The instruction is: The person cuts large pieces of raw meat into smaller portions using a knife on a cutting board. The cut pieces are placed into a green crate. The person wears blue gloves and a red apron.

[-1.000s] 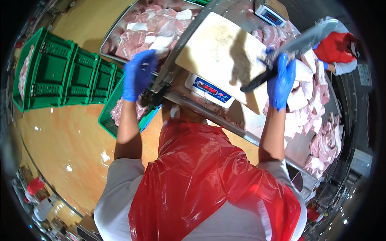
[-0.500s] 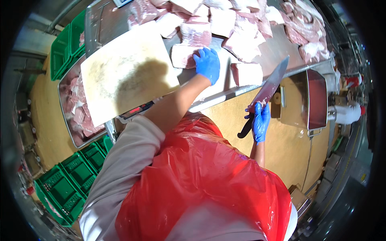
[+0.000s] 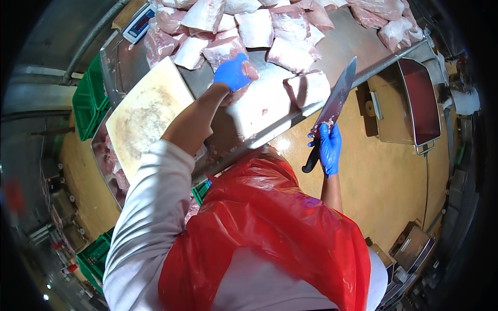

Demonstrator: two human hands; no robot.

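Observation:
My left hand (image 3: 232, 73), in a blue glove, is closed over a piece of raw meat (image 3: 251, 72) on the steel table, to the right of the cutting board (image 3: 148, 111). Pink flesh shows beside and below the fingers; the hand hides the rest. Off the table's near edge, my right hand (image 3: 330, 149), also gloved in blue, holds a large knife (image 3: 337, 98) near its handle. The broad blade points up and away, with meat scraps stuck near its base. Between the hands, a pale fat-covered slab (image 3: 309, 88) lies near the edge.
More meat slabs (image 3: 254, 28) are heaped along the far side of the steel table (image 3: 262, 109). A blue-and-white scale (image 3: 139, 23) stands far left. Green crates (image 3: 89, 101) and a meat-filled tub (image 3: 119, 179) are at left. A steel cart (image 3: 415, 106) stands right.
My left hand has moved left along the table with the meat, which now shows more pink flesh. The knife stays in my right hand. The whole view has turned somewhat.

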